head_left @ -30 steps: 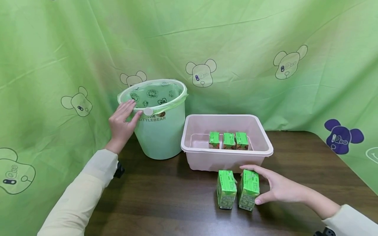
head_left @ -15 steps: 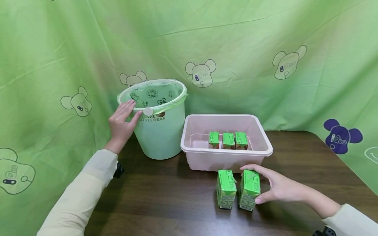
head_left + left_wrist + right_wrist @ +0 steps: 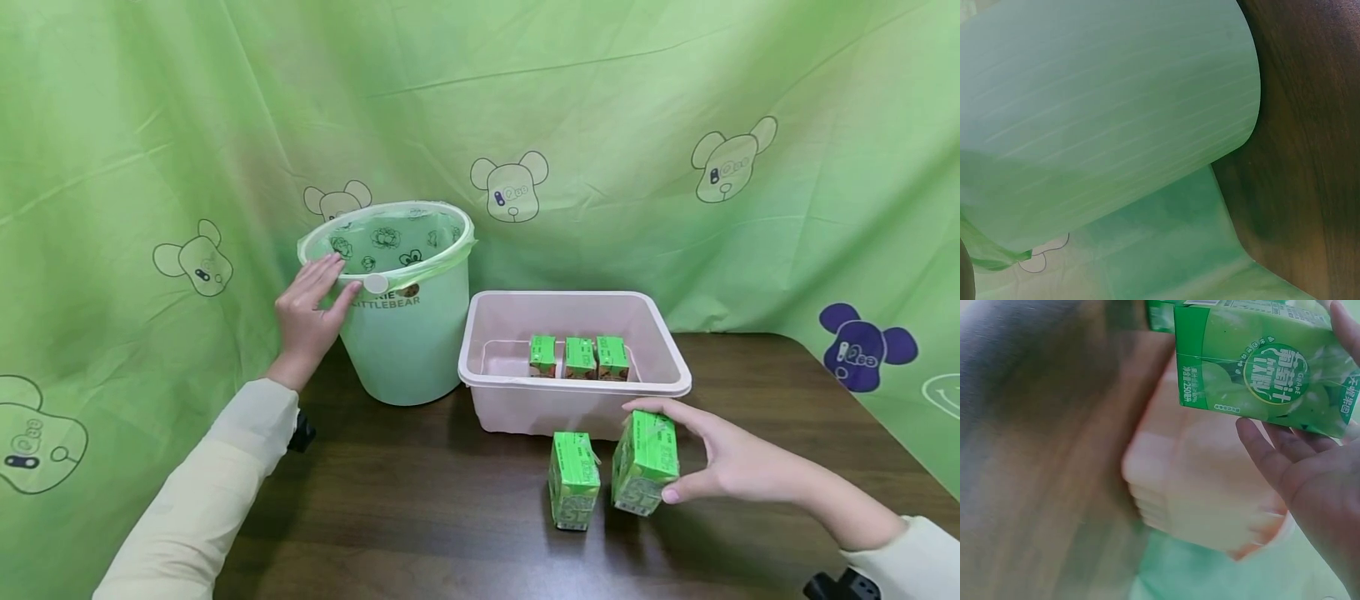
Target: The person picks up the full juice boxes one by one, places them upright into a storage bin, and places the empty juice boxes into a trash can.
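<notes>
My right hand [image 3: 731, 458] holds a green grape juice carton [image 3: 645, 462] between thumb and fingers, slightly tilted and raised just over the table. In the right wrist view the carton's side [image 3: 1266, 369] shows a round grape label. A second green juice carton [image 3: 574, 482] stands upright to its left. My left hand [image 3: 311, 312] rests on the rim of a mint-green bin [image 3: 405, 350], fingers straight over the edge and thumb against the outside. The left wrist view shows mostly the bin's wall [image 3: 1110, 112].
Behind the cartons stands a pale pink plastic tub [image 3: 570, 408] holding three small green-topped cartons [image 3: 581, 358]. The bin, lined with a patterned bag [image 3: 397, 237], is left of the tub. A green printed curtain [image 3: 600, 83] hangs behind the brown wooden table [image 3: 420, 517].
My right hand has lifted the right-hand carton off the table, moving it slightly up and to the right and tilting it. The left hand and bin stay in place.
</notes>
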`<act>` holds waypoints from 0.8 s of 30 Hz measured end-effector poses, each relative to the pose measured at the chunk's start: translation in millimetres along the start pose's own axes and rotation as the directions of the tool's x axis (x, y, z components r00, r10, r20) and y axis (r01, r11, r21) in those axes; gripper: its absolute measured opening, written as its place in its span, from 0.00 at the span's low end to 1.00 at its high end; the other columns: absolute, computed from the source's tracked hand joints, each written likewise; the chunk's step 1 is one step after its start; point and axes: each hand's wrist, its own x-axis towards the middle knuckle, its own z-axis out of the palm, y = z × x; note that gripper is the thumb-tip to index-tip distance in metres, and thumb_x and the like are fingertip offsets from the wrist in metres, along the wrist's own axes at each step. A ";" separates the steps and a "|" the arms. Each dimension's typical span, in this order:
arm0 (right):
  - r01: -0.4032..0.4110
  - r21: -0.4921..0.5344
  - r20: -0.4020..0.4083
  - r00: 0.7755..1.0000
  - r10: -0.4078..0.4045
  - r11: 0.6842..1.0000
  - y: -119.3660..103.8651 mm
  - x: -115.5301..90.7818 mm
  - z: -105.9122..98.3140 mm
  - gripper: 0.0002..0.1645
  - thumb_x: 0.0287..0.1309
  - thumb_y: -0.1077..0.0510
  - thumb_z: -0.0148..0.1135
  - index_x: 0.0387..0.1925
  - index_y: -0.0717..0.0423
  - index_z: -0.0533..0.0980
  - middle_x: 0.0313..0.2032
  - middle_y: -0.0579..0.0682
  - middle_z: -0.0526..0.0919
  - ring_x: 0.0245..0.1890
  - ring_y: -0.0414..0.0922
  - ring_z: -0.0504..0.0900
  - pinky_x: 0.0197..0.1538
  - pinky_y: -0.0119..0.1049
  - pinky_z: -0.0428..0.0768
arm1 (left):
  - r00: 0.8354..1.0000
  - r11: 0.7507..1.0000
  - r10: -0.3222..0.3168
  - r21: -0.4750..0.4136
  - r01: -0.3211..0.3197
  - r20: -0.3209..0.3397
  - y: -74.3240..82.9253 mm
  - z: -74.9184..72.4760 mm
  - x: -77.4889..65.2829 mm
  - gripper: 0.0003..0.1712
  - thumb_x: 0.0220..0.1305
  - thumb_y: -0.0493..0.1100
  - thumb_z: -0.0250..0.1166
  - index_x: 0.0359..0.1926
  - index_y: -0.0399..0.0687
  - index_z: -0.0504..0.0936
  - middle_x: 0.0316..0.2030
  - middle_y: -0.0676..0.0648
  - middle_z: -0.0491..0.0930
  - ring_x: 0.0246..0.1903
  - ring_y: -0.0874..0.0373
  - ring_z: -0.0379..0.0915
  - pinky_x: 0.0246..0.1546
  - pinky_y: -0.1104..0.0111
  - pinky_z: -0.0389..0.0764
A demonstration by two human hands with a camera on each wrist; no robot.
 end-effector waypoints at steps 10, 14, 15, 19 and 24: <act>0.054 -0.089 -0.032 0.998 -0.057 0.995 -28.8 3.3 -19.4 0.55 0.43 0.56 0.79 0.71 0.50 0.60 0.62 0.49 0.71 0.60 0.35 0.67 0.57 0.24 0.67 | 1.000 1.000 0.001 0.003 -0.001 -0.001 0.7 -0.8 0.9 0.30 0.63 0.60 0.63 0.45 0.35 0.85 0.48 0.38 0.82 0.50 0.45 0.79 0.61 0.57 0.71; 0.085 -0.073 -0.033 0.996 -0.088 0.994 -37.6 8.3 -26.6 0.55 0.43 0.58 0.79 0.71 0.51 0.60 0.63 0.52 0.70 0.59 0.37 0.70 0.56 0.26 0.71 | 1.000 1.000 0.003 0.007 -0.003 0.000 0.5 -0.8 0.8 0.30 0.63 0.60 0.63 0.45 0.35 0.85 0.47 0.37 0.82 0.50 0.44 0.79 0.62 0.62 0.69; 0.100 -0.057 -0.029 0.994 -0.102 0.993 -39.2 10.0 -28.6 0.55 0.43 0.59 0.79 0.71 0.52 0.59 0.62 0.53 0.70 0.58 0.38 0.72 0.55 0.26 0.73 | 1.000 1.000 0.002 0.009 -0.002 0.003 0.5 -0.8 0.8 0.30 0.63 0.61 0.62 0.45 0.35 0.85 0.47 0.37 0.82 0.50 0.44 0.79 0.62 0.61 0.69; 0.129 -0.047 -0.030 0.991 -0.131 0.991 -46.4 17.2 -36.9 0.56 0.43 0.61 0.79 0.71 0.54 0.58 0.62 0.52 0.69 0.58 0.38 0.73 0.56 0.25 0.73 | 1.000 1.000 0.002 0.007 -0.002 0.010 0.2 -0.8 1.0 0.30 0.63 0.61 0.62 0.46 0.36 0.85 0.48 0.38 0.82 0.50 0.44 0.79 0.60 0.55 0.72; 0.142 -0.106 -0.064 0.987 -0.149 0.984 -57.7 30.9 -48.8 0.57 0.41 0.63 0.79 0.72 0.52 0.59 0.63 0.49 0.69 0.58 0.36 0.72 0.56 0.23 0.71 | 1.000 1.000 -0.001 0.006 0.001 0.013 0.6 -2.0 1.7 0.30 0.64 0.61 0.62 0.46 0.37 0.85 0.48 0.39 0.82 0.50 0.45 0.79 0.57 0.50 0.73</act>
